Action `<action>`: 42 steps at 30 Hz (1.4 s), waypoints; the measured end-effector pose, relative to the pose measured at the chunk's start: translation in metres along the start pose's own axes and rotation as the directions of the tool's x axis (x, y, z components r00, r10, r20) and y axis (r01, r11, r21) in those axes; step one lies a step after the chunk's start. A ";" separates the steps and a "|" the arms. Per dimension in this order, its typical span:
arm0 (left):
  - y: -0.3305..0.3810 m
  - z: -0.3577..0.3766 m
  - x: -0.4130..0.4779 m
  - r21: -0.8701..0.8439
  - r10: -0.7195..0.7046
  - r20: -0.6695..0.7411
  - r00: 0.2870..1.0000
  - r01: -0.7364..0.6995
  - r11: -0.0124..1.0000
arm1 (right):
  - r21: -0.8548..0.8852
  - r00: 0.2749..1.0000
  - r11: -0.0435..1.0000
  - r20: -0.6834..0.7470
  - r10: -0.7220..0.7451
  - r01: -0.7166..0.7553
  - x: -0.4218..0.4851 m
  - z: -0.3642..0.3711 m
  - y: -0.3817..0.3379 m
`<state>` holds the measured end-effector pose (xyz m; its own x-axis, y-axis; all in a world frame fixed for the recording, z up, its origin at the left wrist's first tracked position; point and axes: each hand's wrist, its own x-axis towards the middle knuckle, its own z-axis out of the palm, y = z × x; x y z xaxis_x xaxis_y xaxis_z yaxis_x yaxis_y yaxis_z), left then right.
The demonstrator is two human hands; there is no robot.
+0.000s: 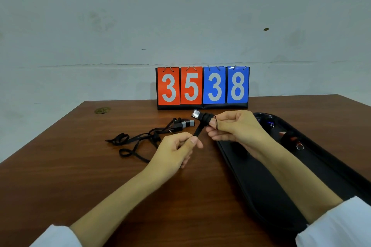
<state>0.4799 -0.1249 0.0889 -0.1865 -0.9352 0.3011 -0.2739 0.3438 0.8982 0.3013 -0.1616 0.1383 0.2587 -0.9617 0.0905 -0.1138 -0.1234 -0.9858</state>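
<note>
Above the table (80, 166) centre, the black strap (198, 130) was partly wound round a small device (195, 114) pinched in the right hand (239, 128). The left hand (174, 150) gripped its loose end. Winding appeared unfinished, with tangled straps (136, 140) left and a tray (261, 176) right.

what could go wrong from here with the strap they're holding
The left hand pinches only the tip of the strap; if it slips, the turns wound round the stick in the right hand may loosen. The thin cord dangling by the right fingers could snag in the winding. The pile of straps on the table lies close to the left hand and might get dragged along.
</note>
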 end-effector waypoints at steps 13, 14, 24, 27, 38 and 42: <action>0.018 -0.014 0.000 -0.017 0.060 -0.099 0.993 -0.062 0.998 | -0.536 0.989 0.832 0.070 -0.128 0.146 -0.001 0.024 0.023; 0.017 -0.016 0.001 -0.060 0.015 -0.120 0.993 -0.022 0.998 | -0.525 0.985 0.835 0.128 -0.115 0.166 -0.002 0.026 0.022; -0.005 -0.032 0.018 -0.007 -0.208 -0.129 0.970 0.209 0.978 | -0.239 0.906 0.948 0.411 -0.098 0.211 -0.009 0.023 0.009; -0.011 -0.036 0.014 0.121 -0.368 0.096 0.925 0.356 0.926 | -0.167 0.928 0.967 0.353 -0.121 0.190 -0.007 0.019 0.006; -0.007 -0.010 0.003 0.087 -0.078 -0.097 0.992 0.087 0.992 | -0.031 0.996 0.996 -0.011 -0.088 0.087 0.001 0.015 0.010; -0.011 -0.008 0.005 0.183 -0.023 -0.128 0.992 0.046 0.982 | -0.119 0.989 0.991 -0.124 -0.083 0.069 0.004 0.014 0.016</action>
<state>0.4899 -0.1342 0.0827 -0.0583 -0.9460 0.3189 -0.4504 0.3100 0.8373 0.3139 -0.1644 0.1208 0.1461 -0.9710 0.1892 -0.2093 -0.2173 -0.9534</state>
